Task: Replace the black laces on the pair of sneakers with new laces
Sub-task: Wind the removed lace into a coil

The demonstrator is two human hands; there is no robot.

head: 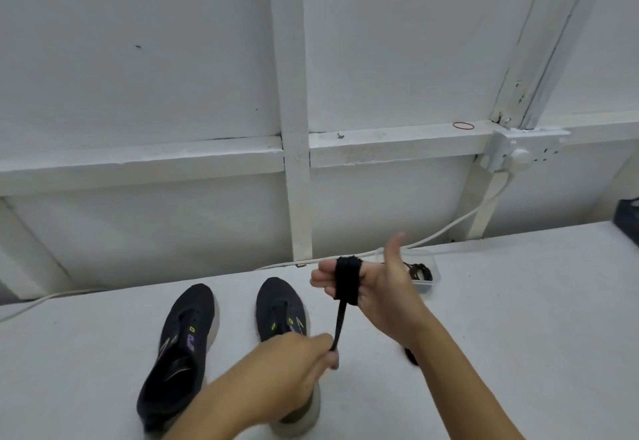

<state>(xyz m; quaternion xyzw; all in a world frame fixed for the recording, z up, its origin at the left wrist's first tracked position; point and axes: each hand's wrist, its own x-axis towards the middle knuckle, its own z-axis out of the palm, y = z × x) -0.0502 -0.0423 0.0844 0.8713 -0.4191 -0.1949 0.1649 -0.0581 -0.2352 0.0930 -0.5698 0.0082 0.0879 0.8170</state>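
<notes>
Two black sneakers stand side by side on the white table, toes pointing away from me: the left sneaker [181, 346] and the right sneaker [280, 308], both with no laces in their eyelets. A black lace [346, 280] is wound in several turns round the fingers of my right hand [383, 292], whose thumb sticks up. My left hand [297, 367] pinches the lace's free end just below, over the right sneaker's heel, and the lace runs taut between the hands.
A clear plastic box [423, 275] with dark laces inside sits behind my right hand near the wall. A white cable [449, 225] runs from a wall socket [518, 154] along the table's back edge. A dark object [627, 218] lies at the far right.
</notes>
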